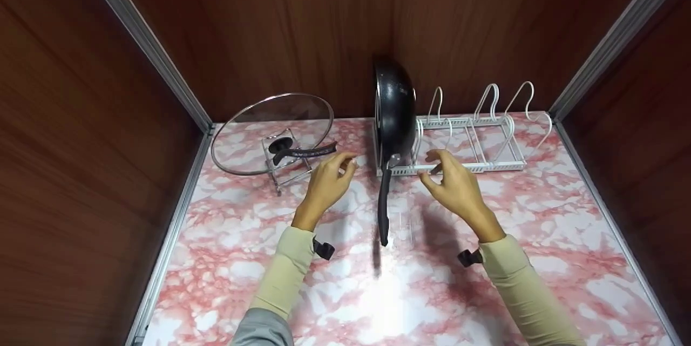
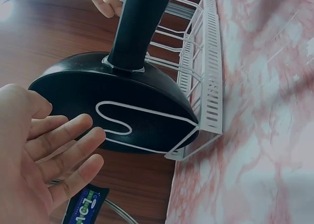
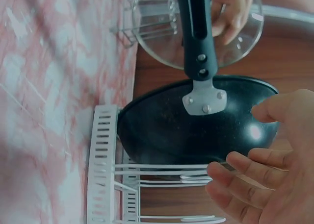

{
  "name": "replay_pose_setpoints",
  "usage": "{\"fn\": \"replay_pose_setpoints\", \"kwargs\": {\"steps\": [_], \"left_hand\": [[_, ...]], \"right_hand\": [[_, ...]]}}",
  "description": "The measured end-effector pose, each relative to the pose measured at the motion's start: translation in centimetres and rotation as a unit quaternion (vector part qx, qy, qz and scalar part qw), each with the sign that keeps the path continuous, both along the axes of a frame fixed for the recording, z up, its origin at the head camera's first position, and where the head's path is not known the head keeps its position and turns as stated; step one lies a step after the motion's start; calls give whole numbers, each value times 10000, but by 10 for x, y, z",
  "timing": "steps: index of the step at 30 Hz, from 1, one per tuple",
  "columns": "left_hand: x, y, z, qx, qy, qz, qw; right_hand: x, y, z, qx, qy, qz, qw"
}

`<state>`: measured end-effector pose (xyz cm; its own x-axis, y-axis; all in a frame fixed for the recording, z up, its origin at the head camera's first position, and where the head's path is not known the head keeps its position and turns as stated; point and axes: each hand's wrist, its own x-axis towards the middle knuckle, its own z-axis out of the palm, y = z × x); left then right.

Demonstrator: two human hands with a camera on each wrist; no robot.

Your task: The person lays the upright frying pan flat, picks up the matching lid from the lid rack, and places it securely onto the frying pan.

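Note:
A black frying pan (image 1: 397,108) stands on edge in the left end of a white wire rack (image 1: 459,168), its black handle (image 1: 384,205) pointing toward me. My left hand (image 1: 328,181) hovers left of the pan, fingers loosely bent and holding nothing. On the other side, my right hand (image 1: 453,184) is held in front of the rack, fingers also loosely bent around nothing. In the left wrist view the pan's open face (image 2: 73,96) shows behind a wire divider. The right wrist view shows the pan's rounded outside (image 3: 196,131) and riveted handle joint.
At the left a glass lid (image 1: 243,130) with a black knob and dark handle leans in a small metal stand (image 1: 278,184). Wooden panels (image 1: 270,22) with metal edges enclose the back and sides. The surface is red-and-white marbled (image 1: 243,270).

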<state>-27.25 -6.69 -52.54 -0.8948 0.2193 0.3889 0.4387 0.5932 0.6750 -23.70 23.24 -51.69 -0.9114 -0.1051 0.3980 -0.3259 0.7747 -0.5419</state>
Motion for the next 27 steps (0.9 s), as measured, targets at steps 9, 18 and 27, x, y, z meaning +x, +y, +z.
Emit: {"fn": "replay_pose_setpoints", "kwargs": {"steps": [9,18,27], "left_hand": [[1,6,-8,132,-224,-7,9997],[1,12,-15,388,-555,-153,9976],[2,13,-21,560,-1005,-319,9928]], "right_hand": [[3,-10,-7,-201,-61,55,9998],[7,-21,-13,-343,-197,-38,9992],[12,-33,-16,-547,-348,28,9979]]}}
